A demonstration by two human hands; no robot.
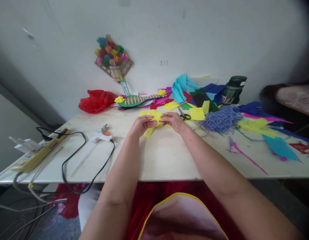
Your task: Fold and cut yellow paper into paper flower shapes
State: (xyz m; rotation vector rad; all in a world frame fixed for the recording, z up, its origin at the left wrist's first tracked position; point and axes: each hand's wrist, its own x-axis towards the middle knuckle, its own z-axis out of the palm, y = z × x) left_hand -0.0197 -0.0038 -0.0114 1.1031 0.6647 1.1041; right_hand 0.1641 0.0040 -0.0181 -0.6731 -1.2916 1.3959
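Head view: both hands work at the middle of the surface [169,156], toward its far edge. The left hand [142,126] and right hand [173,120] are each closed in a pinch on the yellow paper [154,117], which is held just above the surface between them, partly creased, with a loose flap hanging below the left hand. Judged from this, folding is under way and the piece is not yet a finished shape. A finished yellow paper flower [119,99] lies near the far edge. Scissors [184,116] lie just right of the right hand; the glue gun [101,135] rests to the left, untouched.
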